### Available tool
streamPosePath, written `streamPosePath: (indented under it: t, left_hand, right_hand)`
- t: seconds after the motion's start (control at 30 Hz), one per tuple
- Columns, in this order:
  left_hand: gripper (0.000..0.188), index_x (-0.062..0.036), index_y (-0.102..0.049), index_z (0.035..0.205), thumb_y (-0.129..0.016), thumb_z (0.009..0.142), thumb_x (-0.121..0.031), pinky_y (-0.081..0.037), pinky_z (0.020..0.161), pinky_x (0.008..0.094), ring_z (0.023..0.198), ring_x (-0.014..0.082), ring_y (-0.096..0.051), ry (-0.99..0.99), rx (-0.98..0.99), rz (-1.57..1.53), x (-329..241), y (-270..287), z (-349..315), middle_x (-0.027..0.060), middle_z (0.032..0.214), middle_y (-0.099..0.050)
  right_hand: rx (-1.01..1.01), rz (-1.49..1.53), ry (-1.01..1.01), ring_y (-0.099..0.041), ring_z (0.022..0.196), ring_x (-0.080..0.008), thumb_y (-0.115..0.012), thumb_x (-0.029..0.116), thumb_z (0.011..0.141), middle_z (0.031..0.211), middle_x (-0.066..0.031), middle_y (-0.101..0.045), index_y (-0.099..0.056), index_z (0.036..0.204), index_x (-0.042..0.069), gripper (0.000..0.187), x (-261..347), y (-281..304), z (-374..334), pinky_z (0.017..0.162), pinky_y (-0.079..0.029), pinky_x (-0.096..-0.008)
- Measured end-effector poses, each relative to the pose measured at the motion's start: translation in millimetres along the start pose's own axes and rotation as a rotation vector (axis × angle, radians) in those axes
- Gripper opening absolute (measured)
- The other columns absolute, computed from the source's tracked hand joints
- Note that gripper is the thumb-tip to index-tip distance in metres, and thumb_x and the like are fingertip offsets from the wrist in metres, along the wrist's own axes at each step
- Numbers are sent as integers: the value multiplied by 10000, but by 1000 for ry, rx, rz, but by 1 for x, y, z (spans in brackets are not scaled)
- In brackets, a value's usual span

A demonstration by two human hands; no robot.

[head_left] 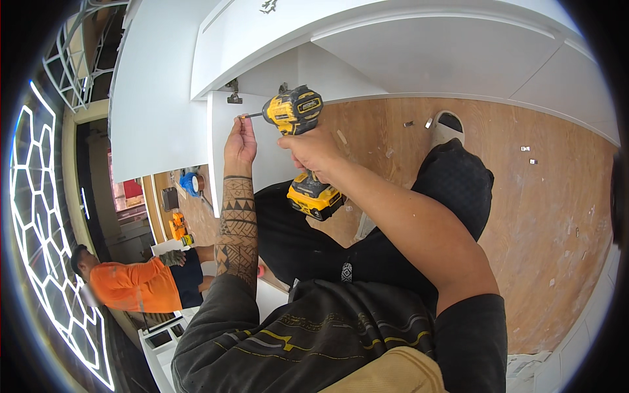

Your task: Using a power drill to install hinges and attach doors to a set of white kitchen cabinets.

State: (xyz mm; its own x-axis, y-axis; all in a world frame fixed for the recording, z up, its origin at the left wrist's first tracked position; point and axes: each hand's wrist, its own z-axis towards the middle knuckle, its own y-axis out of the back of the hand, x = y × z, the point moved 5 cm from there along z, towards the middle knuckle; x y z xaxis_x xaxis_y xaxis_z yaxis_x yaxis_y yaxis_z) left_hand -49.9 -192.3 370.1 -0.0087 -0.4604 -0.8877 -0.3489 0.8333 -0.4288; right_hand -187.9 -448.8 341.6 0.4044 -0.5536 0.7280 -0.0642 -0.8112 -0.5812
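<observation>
My right hand (314, 150) grips the handle of a yellow and black cordless impact driver (295, 111), its battery at the bottom. The thin bit (253, 115) points left. Around the bit's tip, the fingertips of my left hand (241, 143) are pinched together; anything small held there is too small to make out. Both hands are in front of an open white cabinet door (268, 157). Just beyond the left fingers is a metal hinge (234, 96), and a second hinge (283, 87) shows behind the driver.
White cabinet fronts (445, 59) curve along the far side. Small metal pieces (525, 149) lie on the wood-look floor (537, 216), near my shoe (449, 124). At the left, a person in an orange shirt (141, 285) is near an orange tool (177, 226) and a blue round object (190, 183).
</observation>
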Motion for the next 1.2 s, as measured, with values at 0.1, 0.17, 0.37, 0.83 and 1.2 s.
streamPosePath:
  t: [0.1,0.17,0.37,0.83,1.2]
  left_hand:
    - [133,74,-622,1108,-598,1054,-45,-632,980,311,1016,222,-706,16,41,11,-1,-4,-2,147,1096,-682]
    - [121,73,-620,1108,-584,1055,-29,-629,992,314,1014,216,-708,21,94,24,-1,-6,-5,149,1088,-684]
    - [106,55,-625,1088,-583,1051,-35,-636,964,308,991,199,-710,2,170,79,-9,-8,-11,130,1051,-694]
    - [463,73,-612,1218,-662,1027,-347,-558,995,372,1051,234,-680,-154,87,447,-52,-43,-17,133,1115,-690]
    - [685,70,-465,1465,-582,1026,-442,-462,1034,471,1175,385,-589,-1063,179,1372,-110,-195,125,262,1233,-631]
  right_hand:
    - [23,33,11,-579,487,-152,-758,166,745,604,-50,-614,-641,680,27,193,4,1,-1,473,-453,-316]
    - [28,72,24,-571,486,-145,-763,156,754,603,-45,-607,-644,685,28,187,6,3,-1,466,-446,-309]
    - [53,68,0,-556,485,-131,-781,158,788,608,-40,-600,-650,715,37,192,8,5,2,451,-431,-307]
    - [169,203,-77,-544,546,-95,-817,197,895,662,23,-582,-658,957,117,188,-3,12,6,522,-475,-283]
    - [88,194,-87,-558,565,-106,-802,206,906,655,30,-576,-675,987,119,174,-1,10,150,549,-509,-301]
